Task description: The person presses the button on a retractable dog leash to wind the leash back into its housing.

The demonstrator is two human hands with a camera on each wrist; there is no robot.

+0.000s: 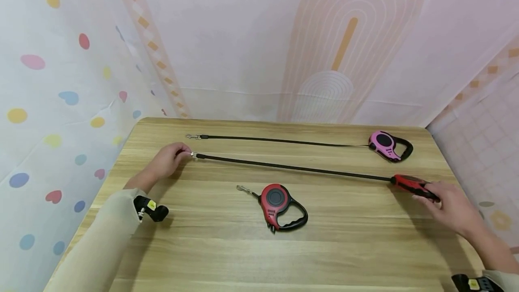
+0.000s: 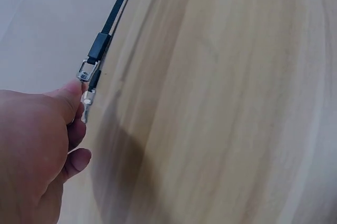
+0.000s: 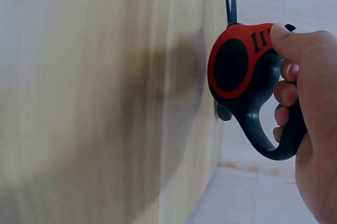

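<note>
The left hand (image 1: 168,159) sits at the left end of the stretched black strap (image 1: 292,167), fingers (image 2: 71,100) pinched on the metal clip (image 1: 193,154) that ends it; the left wrist view shows the thumb pressed against the clip (image 2: 87,84), with the strap running away from it. That strap lies taut across the wooden bench (image 1: 227,247), from the clip on the left to the red leash case (image 1: 411,185) on the right. Beyond the strap, nearer the far edge of the bench, a second leash lies pulled out, its own small clip (image 1: 193,137) to the left and its pink case (image 1: 390,146) to the right. On the near side of the strap, about mid-length, rests a third leash (image 1: 279,205), red and black, fully wound in. At the strap's right end the right hand (image 1: 450,208) grips the red case, fingers (image 3: 287,95) curled through its black handle and thumb on top.
</note>
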